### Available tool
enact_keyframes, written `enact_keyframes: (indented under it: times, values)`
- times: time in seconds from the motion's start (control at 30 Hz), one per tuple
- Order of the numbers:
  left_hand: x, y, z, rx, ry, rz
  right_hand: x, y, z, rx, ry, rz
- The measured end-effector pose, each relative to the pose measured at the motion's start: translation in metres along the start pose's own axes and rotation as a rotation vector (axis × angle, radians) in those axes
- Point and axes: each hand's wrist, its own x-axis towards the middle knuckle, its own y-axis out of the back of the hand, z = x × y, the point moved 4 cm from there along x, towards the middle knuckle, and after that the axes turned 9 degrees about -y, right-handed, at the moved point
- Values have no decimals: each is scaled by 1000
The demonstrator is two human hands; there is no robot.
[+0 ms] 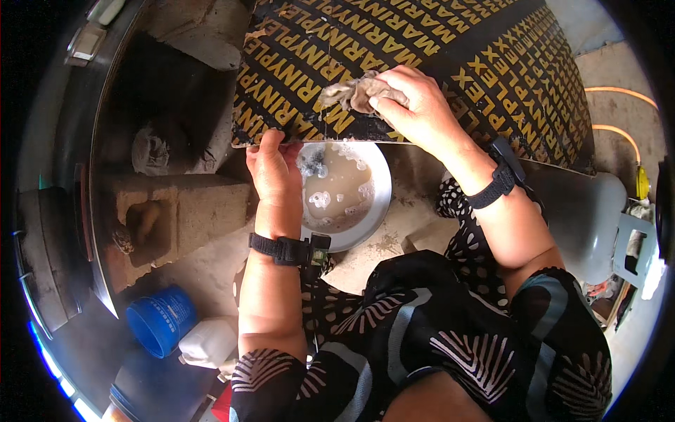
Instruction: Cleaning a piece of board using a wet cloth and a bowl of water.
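A black plywood board [453,31] with yellow printed lettering slopes away in front of me. My right hand [424,108] holds a crumpled grey-beige rag [361,96] against its face, close to the near edge. At the board's near left corner, my left hand [273,166] grips the edge with the thumb uppermost; the other fingers are partly hidden. Below that edge stands a white basin [381,203] of cloudy, sudsy water [337,184]. A bluish-grey clump [313,162] lies in it by the left side. The board covers the basin's far part.
To the left sits a hollow concrete block [208,203]. A blue bucket [158,319] and a white plastic jug [208,342] are at lower left. On the right are a grey cylinder-like tank [585,221] and an orange hose [622,129] with a yellow fitting [642,182].
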Motion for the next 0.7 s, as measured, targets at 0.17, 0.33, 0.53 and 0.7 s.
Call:
enact_keyframes:
  times: [0.17, 0.33, 0.53, 0.7]
  values:
    - [-3, -6, 9, 28, 3, -91, -2, -8, -9, 10, 66, 22]
    - [-1, 3, 7, 13, 63, -98, -9, -8, -17, -104, 135, 15]
    - [0, 4, 1, -7, 39, -112, -9, -12, -6, 292, -35, -1]
    - [-2, -4, 5, -8, -3, -91, -10, -13, -11, 514, -309, -48]
